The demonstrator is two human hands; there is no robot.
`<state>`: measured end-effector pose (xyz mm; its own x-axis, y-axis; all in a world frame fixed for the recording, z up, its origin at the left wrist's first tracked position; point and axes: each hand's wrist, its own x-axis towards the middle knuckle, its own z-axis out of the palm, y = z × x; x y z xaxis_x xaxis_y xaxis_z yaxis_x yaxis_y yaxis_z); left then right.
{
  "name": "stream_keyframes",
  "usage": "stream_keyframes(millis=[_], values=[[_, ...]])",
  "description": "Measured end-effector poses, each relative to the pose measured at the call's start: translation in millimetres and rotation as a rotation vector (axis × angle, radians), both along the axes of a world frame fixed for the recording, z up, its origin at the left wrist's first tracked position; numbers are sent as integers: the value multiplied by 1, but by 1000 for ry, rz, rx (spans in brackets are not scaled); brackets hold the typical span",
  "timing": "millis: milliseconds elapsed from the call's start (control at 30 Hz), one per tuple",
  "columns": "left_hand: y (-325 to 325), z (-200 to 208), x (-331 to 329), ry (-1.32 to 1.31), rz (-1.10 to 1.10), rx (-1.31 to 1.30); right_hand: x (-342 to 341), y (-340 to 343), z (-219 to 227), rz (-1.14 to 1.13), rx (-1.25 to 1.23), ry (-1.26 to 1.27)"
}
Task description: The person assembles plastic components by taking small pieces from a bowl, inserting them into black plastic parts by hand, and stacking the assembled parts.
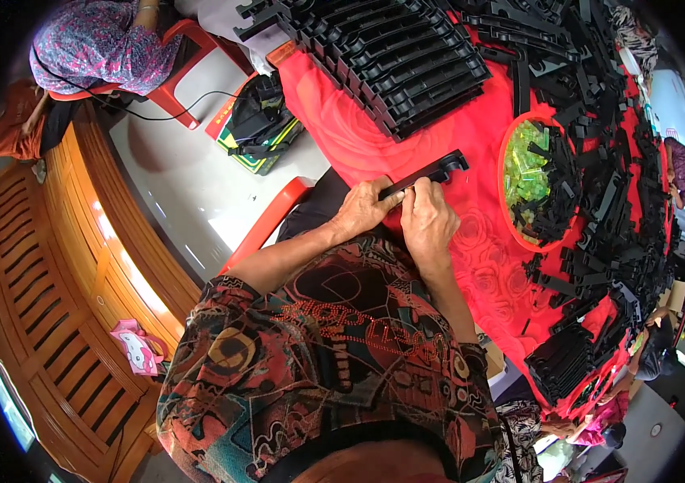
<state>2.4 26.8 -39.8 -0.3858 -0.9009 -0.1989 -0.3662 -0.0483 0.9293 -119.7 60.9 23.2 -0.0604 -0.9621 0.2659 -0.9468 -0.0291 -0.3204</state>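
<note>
A long black plastic piece (441, 169) with a hooked far end is held over the near edge of the red cloth. My left hand (363, 208) grips its near end between thumb and fingers. Close beside it, my right hand (429, 219) has its fingers curled at the piece's near side, pressed against it; whether a small part sits under the fingertips is hidden. Beyond my hands rises a neat stack of similar black pieces (391, 68). To the right stands an orange-rimmed round basket (504, 208) with yellow-green clear bits (526, 179) and small black parts.
Loose black parts (600, 201) are heaped along the red-covered table (483, 266), with another stack (560, 362) at lower right. On my left are a red chair (266, 221), a bag on a box (258, 121) and a wooden bench (61, 322). Other people sit nearby.
</note>
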Motion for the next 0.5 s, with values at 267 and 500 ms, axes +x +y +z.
stream_keyframes(millis=[267,500], values=[[-3,4,-7,-75,9,21,-6,-3,-6,51,-55,60],[-3,10,0,-123,-46,9,-6,-6,-1,96,-100,122]])
